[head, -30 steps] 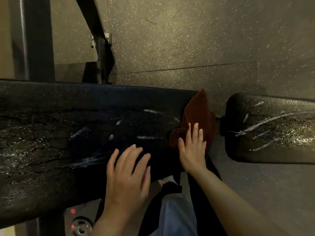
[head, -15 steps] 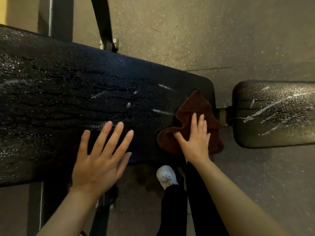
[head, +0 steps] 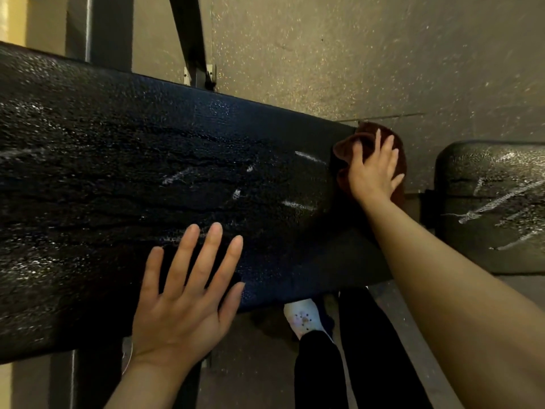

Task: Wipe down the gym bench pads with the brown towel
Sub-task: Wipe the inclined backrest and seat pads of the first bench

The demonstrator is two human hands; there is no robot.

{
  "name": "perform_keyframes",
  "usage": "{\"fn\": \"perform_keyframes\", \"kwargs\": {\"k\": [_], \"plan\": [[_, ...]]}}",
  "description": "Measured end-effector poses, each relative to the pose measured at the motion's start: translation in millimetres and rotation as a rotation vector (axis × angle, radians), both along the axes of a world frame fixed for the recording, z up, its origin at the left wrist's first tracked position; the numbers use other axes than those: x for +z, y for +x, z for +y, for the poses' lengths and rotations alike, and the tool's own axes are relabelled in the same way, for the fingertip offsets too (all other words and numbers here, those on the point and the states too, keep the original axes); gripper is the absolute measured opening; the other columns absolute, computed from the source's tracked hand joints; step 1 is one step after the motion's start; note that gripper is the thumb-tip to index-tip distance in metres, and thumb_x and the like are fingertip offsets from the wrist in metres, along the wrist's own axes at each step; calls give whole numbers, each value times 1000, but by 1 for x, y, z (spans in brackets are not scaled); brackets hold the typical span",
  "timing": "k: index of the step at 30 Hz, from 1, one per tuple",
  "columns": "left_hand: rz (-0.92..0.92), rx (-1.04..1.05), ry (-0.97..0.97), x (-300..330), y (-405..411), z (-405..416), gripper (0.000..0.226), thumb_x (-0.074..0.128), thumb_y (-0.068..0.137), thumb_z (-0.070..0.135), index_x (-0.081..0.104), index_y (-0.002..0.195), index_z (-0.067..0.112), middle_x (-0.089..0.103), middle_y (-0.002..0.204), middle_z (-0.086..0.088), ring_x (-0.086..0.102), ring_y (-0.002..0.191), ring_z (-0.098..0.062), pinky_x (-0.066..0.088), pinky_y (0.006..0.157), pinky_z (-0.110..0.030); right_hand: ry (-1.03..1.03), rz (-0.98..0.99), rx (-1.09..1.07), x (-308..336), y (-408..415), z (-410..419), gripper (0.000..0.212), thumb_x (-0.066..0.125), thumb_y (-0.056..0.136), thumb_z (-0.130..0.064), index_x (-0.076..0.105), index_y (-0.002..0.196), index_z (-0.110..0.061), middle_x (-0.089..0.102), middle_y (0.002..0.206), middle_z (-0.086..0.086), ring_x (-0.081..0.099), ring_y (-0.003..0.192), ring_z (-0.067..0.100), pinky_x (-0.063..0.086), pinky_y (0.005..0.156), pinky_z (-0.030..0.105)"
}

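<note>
Brown towel [head: 398, 160] now sits bunched at the far right corner of the long bench pad [head: 177, 178], under the right hand [head: 372, 169], having travelled up from the near edge of that surface over the last second. The grip there is a spread, slightly bent hand pressing the cloth down, fingers pointing away from the person, not closed round it. To the left of that grip and nearer the person, the left hand [head: 182, 296] lies flat and empty on the pad (bracing, it seems). White streaks [head: 309, 157] remain just left of the towel; the small seat pad [head: 495, 202] to its right looks untouched, so wiping appears far from finished.
</note>
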State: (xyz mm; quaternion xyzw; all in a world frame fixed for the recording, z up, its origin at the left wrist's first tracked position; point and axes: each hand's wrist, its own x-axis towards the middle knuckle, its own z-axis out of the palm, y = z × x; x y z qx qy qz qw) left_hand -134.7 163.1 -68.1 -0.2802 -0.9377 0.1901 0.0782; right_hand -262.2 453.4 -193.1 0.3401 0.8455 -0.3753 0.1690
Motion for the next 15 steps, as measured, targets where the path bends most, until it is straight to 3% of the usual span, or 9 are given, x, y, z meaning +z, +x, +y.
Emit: {"fn": "perform_keyframes", "kwargs": {"k": [7, 11, 15], "plan": [[-21, 2, 17, 2, -2, 1, 56, 38, 102, 42, 40, 153, 18, 33, 159, -11, 26, 148, -31, 19, 118, -51, -12, 150, 223, 22, 45, -40, 68, 29, 102, -54, 0, 158, -27, -11, 166, -3, -14, 151, 19, -11, 117, 53], [-39, -15, 10, 4, -1, 1, 54, 38, 103, 40, 40, 152, 16, 36, 158, -13, 31, 146, -31, 24, 116, -51, -65, 162, 251, 31, 101, -53, 75, 14, 88, -70, -7, 152, -37, -15, 163, -10, -19, 149, 10, -15, 117, 47], [-45, -23, 8, 4, 1, 1, 53, 39, 103, 37, 41, 152, 15, 36, 158, -13, 32, 145, -30, 23, 117, -50, -93, 73, 180, 42, 145, -68, 78, 6, 80, -72, -12, 148, -39, -19, 162, -9, -26, 145, 8, -16, 118, 48]]}}
